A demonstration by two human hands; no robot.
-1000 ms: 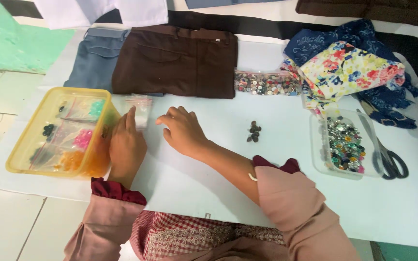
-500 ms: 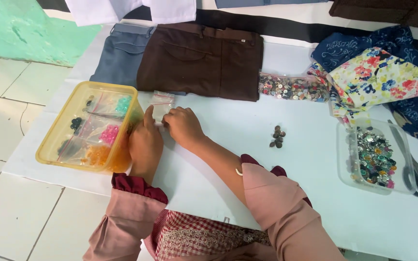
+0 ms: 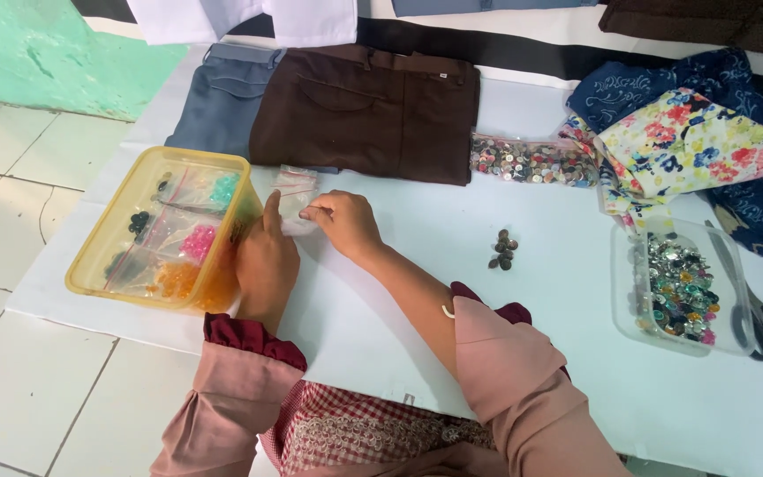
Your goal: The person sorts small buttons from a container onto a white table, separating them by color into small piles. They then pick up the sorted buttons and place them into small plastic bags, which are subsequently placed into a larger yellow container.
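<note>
Head view, clear bag point(image 3: 296, 196) under right hand point(image 3: 343, 225) fingertips

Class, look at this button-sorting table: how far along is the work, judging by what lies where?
Looks done: small bags of sorted beads sit in the yellow tub. In hand: both the left hand and right hand pinch a small clear bag beside it. Left: a loose pile of dark buttons, the long bag of mixed buttons and the full clear tub.
</note>
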